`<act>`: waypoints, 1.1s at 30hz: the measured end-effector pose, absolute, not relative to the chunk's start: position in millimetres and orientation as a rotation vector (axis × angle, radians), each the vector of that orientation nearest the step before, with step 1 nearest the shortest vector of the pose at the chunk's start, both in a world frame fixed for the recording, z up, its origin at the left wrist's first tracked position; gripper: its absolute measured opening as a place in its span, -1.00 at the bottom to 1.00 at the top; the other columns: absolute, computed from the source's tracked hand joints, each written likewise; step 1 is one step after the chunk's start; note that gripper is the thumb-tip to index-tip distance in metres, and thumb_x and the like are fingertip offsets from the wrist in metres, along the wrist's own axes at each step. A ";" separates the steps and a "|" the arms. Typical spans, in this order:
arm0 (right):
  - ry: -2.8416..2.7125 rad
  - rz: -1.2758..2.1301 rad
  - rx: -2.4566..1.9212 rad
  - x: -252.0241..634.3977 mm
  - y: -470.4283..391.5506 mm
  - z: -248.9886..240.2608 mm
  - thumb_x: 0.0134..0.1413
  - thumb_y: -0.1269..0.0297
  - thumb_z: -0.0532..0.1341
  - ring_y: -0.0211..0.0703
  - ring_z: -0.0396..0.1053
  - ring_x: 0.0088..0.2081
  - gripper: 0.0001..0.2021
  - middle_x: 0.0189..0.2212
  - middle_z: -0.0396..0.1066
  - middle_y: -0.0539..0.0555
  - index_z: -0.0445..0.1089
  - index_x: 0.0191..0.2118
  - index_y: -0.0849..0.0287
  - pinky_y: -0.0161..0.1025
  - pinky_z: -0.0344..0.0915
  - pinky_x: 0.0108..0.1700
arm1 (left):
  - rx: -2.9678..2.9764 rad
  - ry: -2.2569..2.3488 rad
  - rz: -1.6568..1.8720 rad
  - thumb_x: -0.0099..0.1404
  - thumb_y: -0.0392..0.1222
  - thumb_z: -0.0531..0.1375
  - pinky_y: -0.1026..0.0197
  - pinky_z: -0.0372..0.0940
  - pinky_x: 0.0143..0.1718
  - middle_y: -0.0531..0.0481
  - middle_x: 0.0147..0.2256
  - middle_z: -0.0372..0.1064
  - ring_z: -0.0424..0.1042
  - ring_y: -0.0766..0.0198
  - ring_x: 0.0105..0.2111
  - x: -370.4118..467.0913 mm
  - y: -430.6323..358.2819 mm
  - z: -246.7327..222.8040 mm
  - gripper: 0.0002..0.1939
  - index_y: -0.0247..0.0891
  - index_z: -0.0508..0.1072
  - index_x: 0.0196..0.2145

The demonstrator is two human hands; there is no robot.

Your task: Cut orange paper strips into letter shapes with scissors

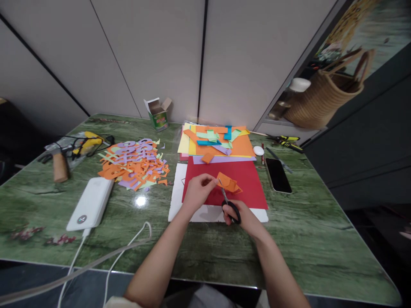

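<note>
My right hand (239, 214) is closed round the black handles of a pair of scissors (225, 197), whose blades point away from me. Over the red sheet (253, 179), my left hand (202, 188) pinches the left end of a folded piece of orange paper (228, 183). The scissor blades reach up to that paper close to my left fingertips; whether they are cutting it I cannot tell. Beneath the red sheet lies white paper (176, 199). Just behind it, a stack of coloured paper (247, 149) carries loose orange, green, blue and purple strips.
Left are a heap of paper scraps (135, 164), a white power bank (90, 203) with a cable, and a wooden-handled tool (59, 167). A small green box (158, 117) stands at the back. Right are a phone (278, 175), a white oval object (258, 150) and yellow-black pliers (289, 143).
</note>
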State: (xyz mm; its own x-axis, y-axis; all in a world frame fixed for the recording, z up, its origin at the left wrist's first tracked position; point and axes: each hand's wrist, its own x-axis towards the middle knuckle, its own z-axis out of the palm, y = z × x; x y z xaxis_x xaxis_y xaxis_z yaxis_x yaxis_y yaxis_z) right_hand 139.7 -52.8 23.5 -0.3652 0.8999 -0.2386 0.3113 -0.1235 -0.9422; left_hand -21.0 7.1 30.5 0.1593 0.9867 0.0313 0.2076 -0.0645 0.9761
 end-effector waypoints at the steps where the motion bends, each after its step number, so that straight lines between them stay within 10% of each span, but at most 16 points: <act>1: -1.645 1.513 -1.348 139.5 -52.7 23.3 0.07 0.11 0.02 -0.32 0.18 -0.58 -0.64 -0.68 0.25 -0.03 0.23 -0.61 0.24 -0.37 0.07 -0.48 | 1.469 1.221 1.018 0.10 -0.01 0.07 0.29 0.22 -0.43 -0.01 -0.49 0.39 0.36 0.29 -0.46 -21.0 6.8 30.9 -0.72 -0.28 0.40 -0.46; 33: -1.654 1.404 -1.466 135.9 -51.4 16.4 0.00 0.06 0.07 -0.29 0.20 -0.59 -0.64 -0.69 0.26 -0.04 0.22 -0.63 0.22 -0.36 0.07 -0.50 | 1.447 1.283 1.071 0.10 -0.04 0.07 0.32 0.18 -0.48 0.04 -0.55 0.33 0.29 0.35 -0.53 -18.6 7.5 30.5 -0.75 -0.30 0.38 -0.49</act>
